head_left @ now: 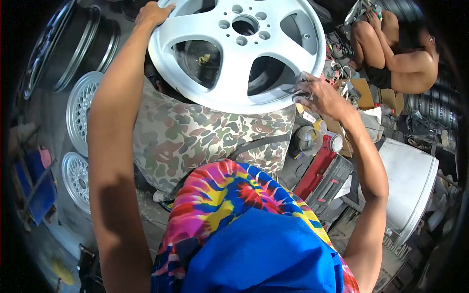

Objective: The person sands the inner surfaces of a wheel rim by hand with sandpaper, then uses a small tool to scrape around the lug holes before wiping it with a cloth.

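Observation:
A white spoked alloy wheel (234, 63) lies face up in front of me, over a camouflage-patterned cloth cover (195, 139). My left hand (152, 15) grips its outer edge at the upper left, thumb laid over the top and fingers around the side. At the lower right edge, my right hand (320, 95) has its fingers bent and pressed against the lip. Grey dust coats those fingertips. A thin dark grey patch shows under them, and I cannot tell what it is.
Silver mesh wheels (78, 112) and bare rims (78, 49) stand at the left. At the right are a toolbox (325, 180), a paint can (333, 141), a clear tub (309, 140) and a large white container (403, 180). Another person (400, 63) crouches at the upper right.

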The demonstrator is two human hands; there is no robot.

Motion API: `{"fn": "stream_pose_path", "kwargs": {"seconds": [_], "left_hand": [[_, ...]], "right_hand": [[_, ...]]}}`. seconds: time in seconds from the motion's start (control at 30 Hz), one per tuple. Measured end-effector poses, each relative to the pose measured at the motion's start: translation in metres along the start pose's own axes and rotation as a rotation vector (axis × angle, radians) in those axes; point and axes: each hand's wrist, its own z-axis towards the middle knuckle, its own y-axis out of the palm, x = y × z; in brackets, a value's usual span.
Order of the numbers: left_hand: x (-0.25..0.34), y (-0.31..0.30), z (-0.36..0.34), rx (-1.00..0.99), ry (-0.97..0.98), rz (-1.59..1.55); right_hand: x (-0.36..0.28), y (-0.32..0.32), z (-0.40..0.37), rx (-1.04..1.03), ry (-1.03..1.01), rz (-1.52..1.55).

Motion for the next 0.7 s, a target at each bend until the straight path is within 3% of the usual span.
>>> {"fn": "stream_pose_path", "kwargs": {"seconds": [0.1, 0.17, 0.23, 0.33, 0.37, 0.43, 0.5, 0.57, 0.63, 0.7], "left_hand": [[0.001, 0.000, -0.003, -0.009, 0.009, -0.003], [0.001, -0.004, -0.004, -0.017, 0.001, -0.003], [-0.001, -0.002, -0.006, -0.016, 0.016, -0.069], [-0.003, -0.002, -0.004, -0.013, 0.033, -0.042], [-0.003, -0.001, -0.004, -0.018, 0.032, -0.036], [0.001, 0.001, -0.005, -0.012, 0.003, -0.035], [0.001, 0.002, -0.003, -0.020, -0.004, -0.023], [-0.002, 0.001, 0.001, -0.017, -0.018, -0.007], [-0.003, 0.005, 0.000, 0.010, 0.007, -0.010], [-0.001, 0.003, 0.000, -0.014, 0.010, -0.019]], "right_hand": [[0.045, 0.030, 0.003, -0.110, 0.036, 0.038], [0.008, 0.021, 0.032, -0.373, 0.086, 0.275], [-0.041, 0.023, 0.048, -0.372, 0.207, 0.344], [-0.048, 0.033, 0.046, -0.212, 0.093, 0.317], [-0.042, 0.026, 0.045, -0.311, 0.199, 0.295], [0.010, 0.025, 0.027, -0.311, 0.015, 0.100], [0.002, 0.004, 0.027, -0.295, 0.190, -0.171], [0.016, 0.023, 0.025, -0.303, 0.112, -0.249], [-0.029, 0.027, 0.037, -0.213, 0.066, 0.106], [-0.063, 0.025, 0.056, -0.326, 0.218, 0.254]]}}
